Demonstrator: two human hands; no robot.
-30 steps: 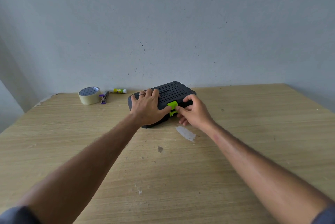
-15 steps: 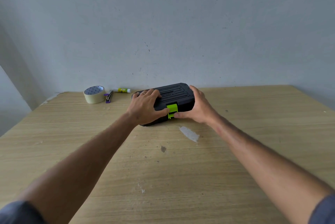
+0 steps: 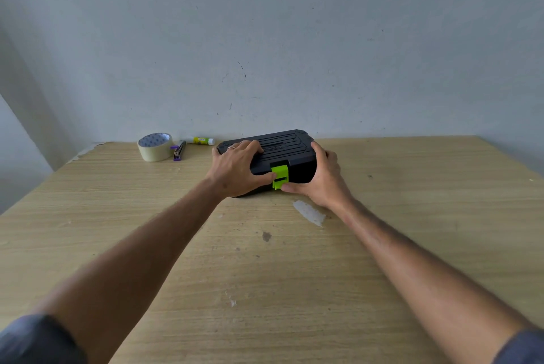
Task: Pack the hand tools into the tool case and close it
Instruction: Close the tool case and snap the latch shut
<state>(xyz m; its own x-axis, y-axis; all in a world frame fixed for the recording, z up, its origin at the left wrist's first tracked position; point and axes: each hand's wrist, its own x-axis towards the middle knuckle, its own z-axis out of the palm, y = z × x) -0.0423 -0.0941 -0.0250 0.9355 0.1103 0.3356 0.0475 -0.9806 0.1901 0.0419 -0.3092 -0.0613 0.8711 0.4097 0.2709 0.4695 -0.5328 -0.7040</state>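
My left hand [image 3: 235, 170] lies over the left part of the tool case [image 3: 282, 147], fingers curled over its ribbed black lid and thumb reaching along the front edge to touch the green latch [image 3: 279, 175]. There is a ring on one finger. My right hand [image 3: 322, 178] wraps the right front corner of the case — fingers curled up over the lid's edge, thumb low against the front, its tip touching the bottom of the latch. So both grips are closed on the case itself, one at each side, with the two thumbs meeting at the latch.

The case is shut, lid down flat, and it sits on the wooden table [image 3: 412, 216] toward the far edge, near the pale wall [image 3: 294, 39]. The latch is on the side facing me, in the middle of the front; I cannot tell whether it is fully snapped home.

To the left of the case, well apart from my hands, a roll of tape [image 3: 155, 146] stands on its side. Just beside it lies a small purple-and-black stapler [image 3: 178, 150], and behind that a glue stick [image 3: 200, 140] lies flat by the wall.

A whitish scuff [image 3: 309, 212] marks the table just in front of my right wrist — a smaller dark spot [image 3: 266, 236] sits nearer me.
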